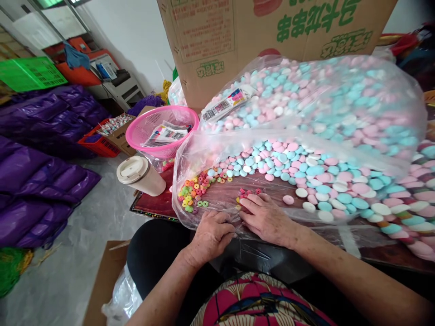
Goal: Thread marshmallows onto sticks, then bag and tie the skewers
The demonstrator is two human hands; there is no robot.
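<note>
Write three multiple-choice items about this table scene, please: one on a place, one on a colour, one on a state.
1. Where does the pink basket stand?
A. left of the clear plastic bag
B. on the cardboard box
C. on the floor

2. What colour are the round candies in the bag?
A. black and gold
B. pink, blue and white
C. all green

3. How does the cup stand?
A. lying open
B. upside down
C. tilted, lid on

Answers: 1 A, it sits beside the bag's left edge. 2 B, pastel discs fill the bag. 3 C, it leans with its lid closed.

Both hands, left hand [211,235] and right hand [267,218], are pressing the big clear plastic bag [217,149] beside small colourful ring candies [195,190].
</note>
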